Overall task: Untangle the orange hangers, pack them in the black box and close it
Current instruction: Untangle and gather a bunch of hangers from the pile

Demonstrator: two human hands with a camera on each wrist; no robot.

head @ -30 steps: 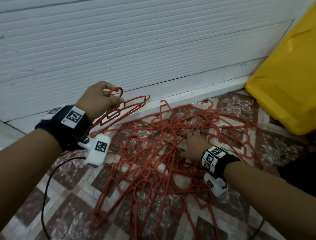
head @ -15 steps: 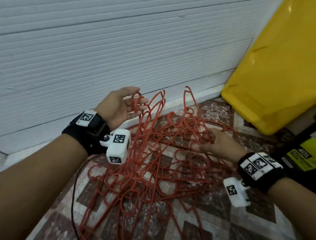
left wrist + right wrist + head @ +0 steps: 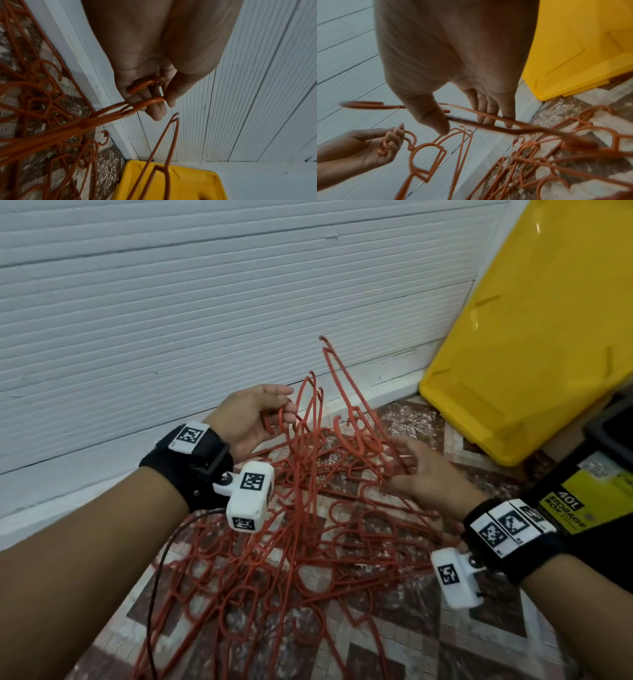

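My left hand (image 3: 251, 414) is raised above the floor, palm turned up, and its fingers are curled around the hooks of two orange hangers. In the left wrist view the thumb and the fingers (image 3: 154, 108) pinch these hooks between them. From this grip a small bunch of hangers rises out of the orange hangers (image 3: 308, 542), which lie as one tangled pile on the patterned tile floor (image 3: 394, 645), close to the white ribbed wall (image 3: 205, 302). Some hanger ends stand up above the pile, between my two hands.

My right hand (image 3: 424, 474) is on the right side of the pile, palm turned toward the hangers, with the fingers straight and a little spread. In the right wrist view a hanger bar crosses just under the fingertips (image 3: 493, 119) and the thumb, but this part is blurred, so I cannot tell if the fingers touch it; they do not curl around it.

The black box (image 3: 609, 467) stands at the right edge of the head view; only a part of it is visible, with a yellow label that reads "STORAGE BOX". Its yellow lid (image 3: 531, 337) leans against the wall, behind the box and right of the pile. I see no hanger inside the box, though most of it is out of view.
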